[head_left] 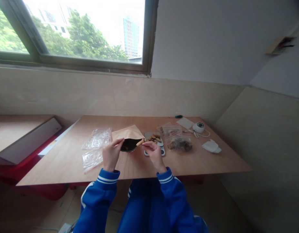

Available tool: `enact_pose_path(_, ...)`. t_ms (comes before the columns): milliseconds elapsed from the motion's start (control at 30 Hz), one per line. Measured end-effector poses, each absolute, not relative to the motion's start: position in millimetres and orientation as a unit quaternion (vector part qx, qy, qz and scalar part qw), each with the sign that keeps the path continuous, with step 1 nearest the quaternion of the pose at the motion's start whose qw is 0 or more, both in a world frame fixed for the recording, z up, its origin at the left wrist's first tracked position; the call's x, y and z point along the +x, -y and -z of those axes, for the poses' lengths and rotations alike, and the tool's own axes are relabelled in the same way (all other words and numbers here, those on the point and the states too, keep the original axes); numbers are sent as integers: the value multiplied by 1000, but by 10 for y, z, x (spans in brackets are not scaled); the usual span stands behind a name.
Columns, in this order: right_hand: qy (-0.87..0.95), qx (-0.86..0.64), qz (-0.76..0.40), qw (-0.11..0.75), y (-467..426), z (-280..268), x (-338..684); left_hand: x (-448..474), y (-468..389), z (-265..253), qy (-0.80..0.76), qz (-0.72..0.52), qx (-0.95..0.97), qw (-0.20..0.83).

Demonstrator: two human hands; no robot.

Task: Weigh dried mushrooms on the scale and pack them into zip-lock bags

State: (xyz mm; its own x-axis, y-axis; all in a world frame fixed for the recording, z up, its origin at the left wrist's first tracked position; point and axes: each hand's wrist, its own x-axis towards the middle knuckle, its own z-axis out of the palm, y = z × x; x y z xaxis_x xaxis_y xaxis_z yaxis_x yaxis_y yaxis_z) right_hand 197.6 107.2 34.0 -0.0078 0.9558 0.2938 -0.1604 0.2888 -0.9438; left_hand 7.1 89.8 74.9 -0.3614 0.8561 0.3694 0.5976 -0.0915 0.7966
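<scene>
My left hand [111, 155] pinches the left edge of a pouch [129, 150], whose mouth gapes and shows a dark inside. At the right end of that mouth, my right hand [154, 154] is closed on a light-brown dried piece [140, 142]. I cannot tell whether its fingers touch the pouch as well. Just behind my right hand stands a small white kitchen scale [162, 150], partly covered by the hand. Several brown dried pieces [156, 137] lie on its platform.
Clear plastic bags [97, 138] lie at the left, with brown paper [126, 132] behind the pouch. Right of the scale are zip bags with dark contents [182, 144], a white round device with a cable [198, 127] and crumpled white tissue [212, 146]. A green object [179, 116] lies at the back edge.
</scene>
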Motion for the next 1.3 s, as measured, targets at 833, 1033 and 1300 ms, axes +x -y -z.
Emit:
enact_pose_path(833, 688, -538, -173, 455, -1954, -138, 2792, -82, -915, -717, -657, -503, 546, 132)
enact_pose_path(1033, 630, -547, -177, 522, -1285, 212, 3074, -96, -910, -669, -654, -505, 547, 134)
enact_pose_path(1300, 464, -612, -286, 574, -820, 744, 3263, -14, -978, -569, -668, -480, 554, 130)
